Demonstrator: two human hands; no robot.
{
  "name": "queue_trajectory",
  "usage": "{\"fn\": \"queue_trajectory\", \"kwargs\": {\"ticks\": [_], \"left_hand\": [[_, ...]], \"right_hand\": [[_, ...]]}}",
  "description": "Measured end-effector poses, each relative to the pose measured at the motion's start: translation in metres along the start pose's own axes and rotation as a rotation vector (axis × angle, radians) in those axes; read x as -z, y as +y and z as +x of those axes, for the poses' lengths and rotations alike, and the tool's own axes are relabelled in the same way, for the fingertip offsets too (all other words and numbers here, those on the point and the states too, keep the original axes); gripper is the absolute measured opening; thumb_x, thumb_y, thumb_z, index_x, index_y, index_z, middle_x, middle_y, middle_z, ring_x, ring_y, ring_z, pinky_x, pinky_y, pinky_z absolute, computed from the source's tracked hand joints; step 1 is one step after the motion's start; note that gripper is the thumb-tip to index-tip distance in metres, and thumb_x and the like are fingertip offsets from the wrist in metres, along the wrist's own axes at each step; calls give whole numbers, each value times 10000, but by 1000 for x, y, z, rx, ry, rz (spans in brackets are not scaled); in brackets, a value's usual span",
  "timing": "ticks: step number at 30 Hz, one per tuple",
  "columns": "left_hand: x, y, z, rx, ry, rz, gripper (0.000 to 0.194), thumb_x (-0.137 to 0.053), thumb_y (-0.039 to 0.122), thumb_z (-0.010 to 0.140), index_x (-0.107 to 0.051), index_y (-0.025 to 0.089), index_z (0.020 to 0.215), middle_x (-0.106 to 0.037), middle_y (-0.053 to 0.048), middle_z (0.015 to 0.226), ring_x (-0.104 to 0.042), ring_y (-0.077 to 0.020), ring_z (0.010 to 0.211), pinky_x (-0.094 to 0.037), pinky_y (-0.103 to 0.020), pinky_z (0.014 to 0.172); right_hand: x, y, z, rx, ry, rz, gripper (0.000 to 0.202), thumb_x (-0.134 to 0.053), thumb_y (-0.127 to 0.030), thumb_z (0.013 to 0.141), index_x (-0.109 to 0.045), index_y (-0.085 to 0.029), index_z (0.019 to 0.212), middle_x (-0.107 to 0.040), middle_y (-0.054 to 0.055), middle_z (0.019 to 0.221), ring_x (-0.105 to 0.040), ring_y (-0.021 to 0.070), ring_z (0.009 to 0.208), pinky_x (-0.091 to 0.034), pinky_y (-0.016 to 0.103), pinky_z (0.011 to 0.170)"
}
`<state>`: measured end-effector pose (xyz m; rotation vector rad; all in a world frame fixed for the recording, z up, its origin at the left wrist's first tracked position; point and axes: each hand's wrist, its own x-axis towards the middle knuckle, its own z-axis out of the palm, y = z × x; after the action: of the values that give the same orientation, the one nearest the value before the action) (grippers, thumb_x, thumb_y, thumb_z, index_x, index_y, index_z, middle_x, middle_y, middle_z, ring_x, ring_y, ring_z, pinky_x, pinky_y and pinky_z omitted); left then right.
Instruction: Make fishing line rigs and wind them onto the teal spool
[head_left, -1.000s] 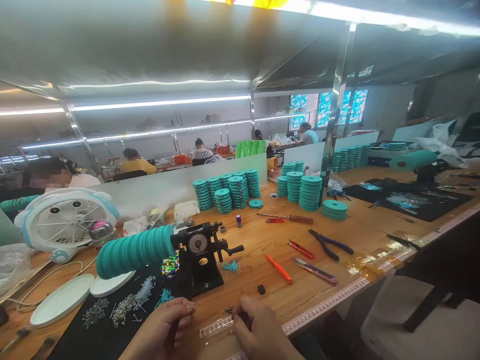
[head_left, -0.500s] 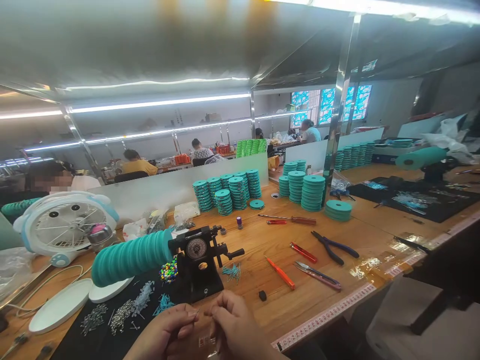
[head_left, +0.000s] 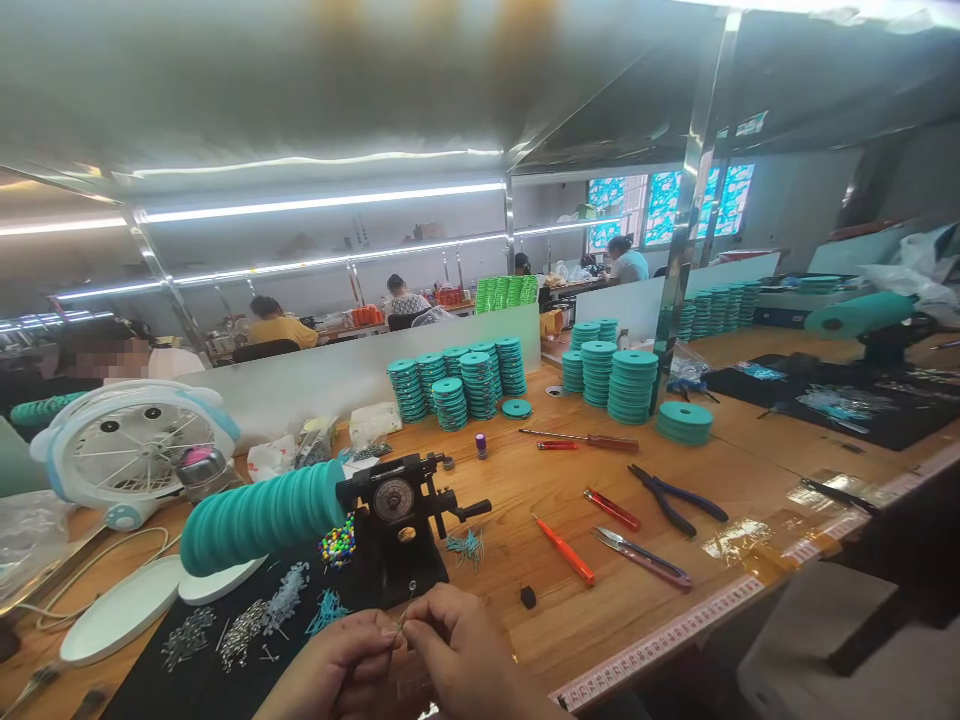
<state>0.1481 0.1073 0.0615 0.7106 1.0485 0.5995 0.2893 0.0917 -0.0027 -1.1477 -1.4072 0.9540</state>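
Note:
My left hand (head_left: 360, 650) and my right hand (head_left: 454, 640) meet at the table's front edge, fingertips pinched together. Between them is a thin, small piece, too fine to name. Just beyond stands a black hand-cranked winder (head_left: 397, 520) with a row of teal foam spools (head_left: 262, 515) on its shaft. Left of my hands, a black mat (head_left: 161, 680) bears small piles: light-blue tube pieces (head_left: 326, 610), clear plastic bits (head_left: 285, 595), and small metal parts (head_left: 244, 632). More thin blue pieces (head_left: 466, 547) lie by the crank.
To the right lie an orange-handled tool (head_left: 566, 550), thread snips (head_left: 645, 558), pliers (head_left: 676, 497) and a screwdriver (head_left: 581, 438). Stacked teal spools (head_left: 480, 385) stand behind. A white fan (head_left: 139, 450) and white oval dish (head_left: 120, 610) are at left. Several people sit farther back.
My hands have come closer together, fingertips now meeting on the thin piece. The view has shifted slightly, and the tools lie as before.

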Motion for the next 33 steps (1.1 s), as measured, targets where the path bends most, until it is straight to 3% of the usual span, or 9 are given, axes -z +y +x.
{"fn": "queue_trajectory", "kwargs": {"ticks": [4,8,12,15,20,25,29,33], "left_hand": [[-2,0,-1,-17,39,73,444,-830,336,433,-427,188,547,-261,132,428,-106,-13,407,-52,-171,395],[-1,-6,1,-148,124,239,377,-760,389,520,-443,195,586,-257,125,454,-119,-44,440,-72,-202,425],[7,-15,4,-437,171,587,305,-634,445,700,-508,182,614,-445,41,555,-362,-118,561,-309,-231,540],[14,-17,5,-550,174,749,291,-563,439,785,-542,180,653,-519,4,661,-436,-173,689,-358,-281,665],[15,-15,3,-452,149,674,279,-563,430,796,-521,192,657,-418,50,598,-338,-137,599,-303,-251,576],[14,-13,3,-384,151,606,268,-598,429,767,-515,197,662,-363,72,554,-240,-113,526,-188,-236,471],[11,-11,3,-380,137,577,291,-632,439,734,-507,197,633,-335,81,520,-230,-110,518,-187,-232,473],[6,-8,1,-427,140,643,323,-632,480,716,-524,192,617,-362,70,518,-271,-119,527,-228,-236,488]], "right_hand": [[2,1,-1,178,-4,-138,167,-515,-156,811,-656,-169,723,-611,29,750,-572,135,701,-409,226,651],[-2,2,-2,286,41,-215,150,-483,-93,765,-591,-162,688,-581,31,716,-551,142,672,-376,233,608],[-8,3,-5,215,75,-165,136,-484,-101,754,-558,-162,658,-557,22,696,-543,143,670,-364,237,608],[-9,0,-7,87,41,-72,147,-481,-152,799,-584,-156,694,-576,34,728,-560,155,708,-391,245,647],[-5,-3,-9,-39,-3,14,165,-518,-214,819,-607,-147,697,-605,38,710,-579,173,726,-412,256,671],[3,-1,-10,84,2,-63,148,-527,-146,792,-605,-152,666,-595,23,710,-572,145,704,-399,234,659],[9,-1,-10,175,-14,-139,130,-559,-137,779,-611,-167,664,-555,2,687,-549,124,678,-386,214,630],[18,-9,-7,377,-58,-302,177,-491,-136,840,-619,-173,723,-543,23,713,-536,134,691,-400,220,631]]}}
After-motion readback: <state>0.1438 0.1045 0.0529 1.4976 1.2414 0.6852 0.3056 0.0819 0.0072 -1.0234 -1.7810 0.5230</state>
